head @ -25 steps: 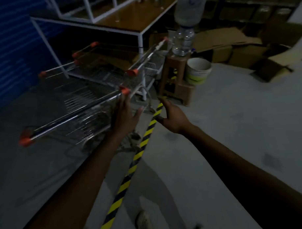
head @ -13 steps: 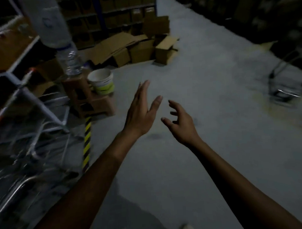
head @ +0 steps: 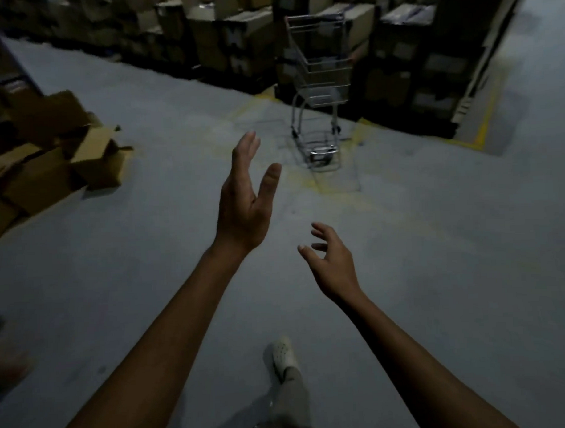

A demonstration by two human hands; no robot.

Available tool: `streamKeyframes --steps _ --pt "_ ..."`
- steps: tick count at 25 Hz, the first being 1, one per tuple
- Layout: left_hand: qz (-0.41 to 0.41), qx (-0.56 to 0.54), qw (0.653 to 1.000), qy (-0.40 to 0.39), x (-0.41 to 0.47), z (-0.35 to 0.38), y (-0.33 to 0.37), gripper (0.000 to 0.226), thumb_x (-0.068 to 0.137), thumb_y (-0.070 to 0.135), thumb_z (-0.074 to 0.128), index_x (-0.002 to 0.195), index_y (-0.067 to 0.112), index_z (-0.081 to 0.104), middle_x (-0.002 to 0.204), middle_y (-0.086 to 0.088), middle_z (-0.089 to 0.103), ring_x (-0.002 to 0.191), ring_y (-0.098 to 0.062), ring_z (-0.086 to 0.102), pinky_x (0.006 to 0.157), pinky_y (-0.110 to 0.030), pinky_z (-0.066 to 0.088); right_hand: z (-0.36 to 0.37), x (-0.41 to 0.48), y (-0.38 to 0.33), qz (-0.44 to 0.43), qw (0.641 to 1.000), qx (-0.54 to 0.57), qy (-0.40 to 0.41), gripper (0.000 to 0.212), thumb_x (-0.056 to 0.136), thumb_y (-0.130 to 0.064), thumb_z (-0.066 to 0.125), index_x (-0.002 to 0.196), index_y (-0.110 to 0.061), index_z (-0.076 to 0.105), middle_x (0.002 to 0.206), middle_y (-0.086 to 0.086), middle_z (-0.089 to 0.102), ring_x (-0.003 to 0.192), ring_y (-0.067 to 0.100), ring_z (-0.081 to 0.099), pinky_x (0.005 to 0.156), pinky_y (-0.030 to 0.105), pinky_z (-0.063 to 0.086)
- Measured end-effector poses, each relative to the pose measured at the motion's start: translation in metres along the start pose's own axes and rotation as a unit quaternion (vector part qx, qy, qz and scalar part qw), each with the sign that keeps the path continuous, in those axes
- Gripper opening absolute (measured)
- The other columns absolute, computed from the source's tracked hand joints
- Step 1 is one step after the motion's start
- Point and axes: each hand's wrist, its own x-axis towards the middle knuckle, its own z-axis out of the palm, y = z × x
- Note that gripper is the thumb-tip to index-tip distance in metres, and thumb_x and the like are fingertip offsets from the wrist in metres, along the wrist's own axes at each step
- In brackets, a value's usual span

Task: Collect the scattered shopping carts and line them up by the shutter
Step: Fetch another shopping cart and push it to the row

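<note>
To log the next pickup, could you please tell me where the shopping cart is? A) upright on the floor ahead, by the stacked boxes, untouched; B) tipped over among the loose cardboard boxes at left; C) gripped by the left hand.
A: the shopping cart stands upright before the stacked boxes, well beyond the left hand and right hand, which are both open and hold nothing.

Left hand (head: 242,208): bare; forearm unsleeved up to frame edge.
Right hand (head: 332,266): bare; forearm likewise unsleeved.
Shoe (head: 284,356): white clog, upper perforated with small round holes.
Trouser leg (head: 291,402): pale grey-beige cloth.
</note>
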Motion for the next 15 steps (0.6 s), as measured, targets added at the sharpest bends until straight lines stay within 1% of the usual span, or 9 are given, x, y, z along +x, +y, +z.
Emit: streamKeyframes --steps 1,2,5,6,8,11,13,15 --pt "-0.006 0.000 1.000 -0.014 0.021 0.022 -0.015 0.059 0.099 0.039 0.043 0.150 0.015 0.023 0.153 -0.005 0.037 0.137 -0.010 0.037 0.101 -0.005 0.030 -0.008 0.025 0.008 0.008 1.000 -0.002 0.010 0.053 0.089 -0.034 0.065 0.138 -0.027 0.045 0.135 -0.003 0.054 0.109 0.011 0.058 0.082 0.026 0.046" --pt "-0.020 -0.001 0.999 -0.029 0.041 0.042 -0.033 0.059 0.099 0.040 0.043 0.150 0.016 0.023 0.153 -0.005 0.037 0.137 -0.011 0.038 0.101 -0.008 0.032 -0.015 0.051 0.014 0.012 1.000 -0.004 0.019 0.053 0.089 -0.034 0.065 0.138 -0.027 0.045 0.135 -0.003 0.054 0.109 0.011 0.058 0.083 0.027 0.047" --pt "-0.087 -0.018 0.994 -0.068 0.111 0.105 -0.103 0.061 0.098 0.047 0.042 0.149 0.020 0.025 0.152 -0.003 0.038 0.137 -0.014 0.039 0.107 -0.028 0.036 -0.037 0.152 0.020 0.003 0.999 -0.011 0.048 0.053 0.089 -0.034 0.065 0.138 -0.027 0.045 0.134 -0.003 0.055 0.109 0.012 0.059 0.085 0.030 0.048" --pt "-0.111 -0.023 0.990 -0.079 0.138 0.125 -0.124 0.062 0.097 0.049 0.042 0.149 0.020 0.026 0.152 -0.003 0.039 0.136 -0.015 0.039 0.107 -0.031 0.036 -0.045 0.188 0.018 -0.001 0.998 -0.013 0.058 0.053 0.089 -0.034 0.065 0.138 -0.027 0.045 0.133 -0.003 0.055 0.108 0.012 0.059 0.086 0.031 0.049" --pt "-0.154 -0.030 0.983 -0.101 0.192 0.161 -0.159 0.064 0.095 0.052 0.042 0.149 0.022 0.026 0.151 -0.003 0.041 0.135 -0.017 0.041 0.104 -0.029 0.035 -0.062 0.260 0.005 -0.013 0.997 -0.019 0.077 0.053 0.089 -0.034 0.065 0.137 -0.026 0.045 0.133 -0.003 0.055 0.107 0.012 0.059 0.086 0.032 0.051" --pt "-0.186 -0.028 0.972 -0.142 0.263 0.212 -0.192 0.069 0.091 0.058 0.040 0.149 0.022 0.027 0.150 -0.005 0.042 0.134 -0.020 0.043 0.101 -0.028 0.033 -0.093 0.353 -0.027 -0.056 0.993 -0.014 0.101 0.052 0.089 -0.031 0.066 0.137 -0.025 0.046 0.128 -0.007 0.056 0.105 0.011 0.059 0.085 0.030 0.051" --pt "-0.206 -0.018 0.963 -0.172 0.304 0.247 -0.212 0.072 0.090 0.060 0.038 0.149 0.021 0.026 0.150 -0.006 0.041 0.134 -0.022 0.043 0.104 -0.031 0.034 -0.116 0.405 -0.045 -0.081 0.989 0.001 0.122 0.052 0.089 -0.030 0.066 0.136 -0.025 0.047 0.124 -0.009 0.056 0.105 0.010 0.060 0.083 0.026 0.052" --pt "-0.214 -0.007 0.956 -0.199 0.342 0.280 -0.234 0.075 0.090 0.064 0.036 0.150 0.022 0.024 0.151 -0.007 0.039 0.135 -0.025 0.042 0.107 -0.037 0.035 -0.137 0.456 -0.054 -0.109 0.985 0.008 0.132 0.052 0.090 -0.030 0.065 0.138 -0.024 0.045 0.127 -0.006 0.056 0.106 0.008 0.060 0.080 0.019 0.052"
